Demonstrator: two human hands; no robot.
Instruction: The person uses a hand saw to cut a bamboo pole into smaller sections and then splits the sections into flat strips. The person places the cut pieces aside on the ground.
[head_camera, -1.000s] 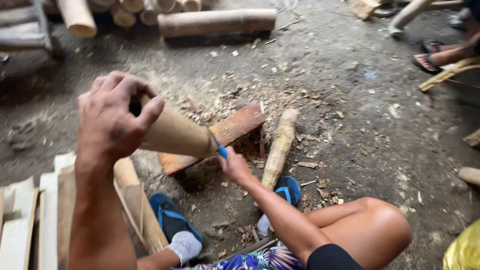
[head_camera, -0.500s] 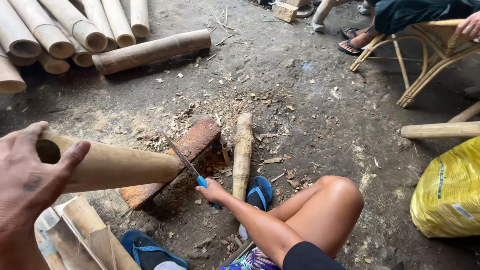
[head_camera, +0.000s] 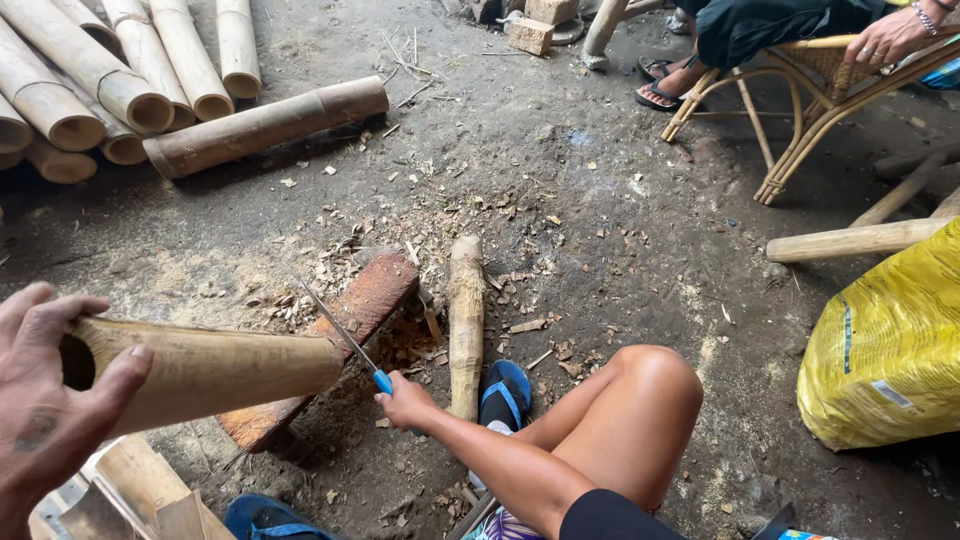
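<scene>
My left hand (head_camera: 45, 405) grips the open near end of a short bamboo tube (head_camera: 215, 370), thumb and fingers around its rim. The tube's far end rests over a reddish wooden block (head_camera: 365, 295) on the dirt floor. My right hand (head_camera: 405, 402) is closed on the blue handle of a thin-bladed knife (head_camera: 340, 330). The blade slants up and to the left, right against the tube's far end. My bare knee (head_camera: 645, 395) is raised on the right.
A thick wooden stick (head_camera: 465, 315) lies beside the block, amid wood chips. Bamboo poles (head_camera: 95, 80) are stacked at top left, one pole (head_camera: 265, 122) lying loose. A yellow sack (head_camera: 885, 350) sits right; another person sits in a rattan chair (head_camera: 800, 100). Blue sandal (head_camera: 505, 392) underfoot.
The view has swung up and right. My left hand and the tube have shifted to the left edge, and the knife blade has come up against the tube's far end.
</scene>
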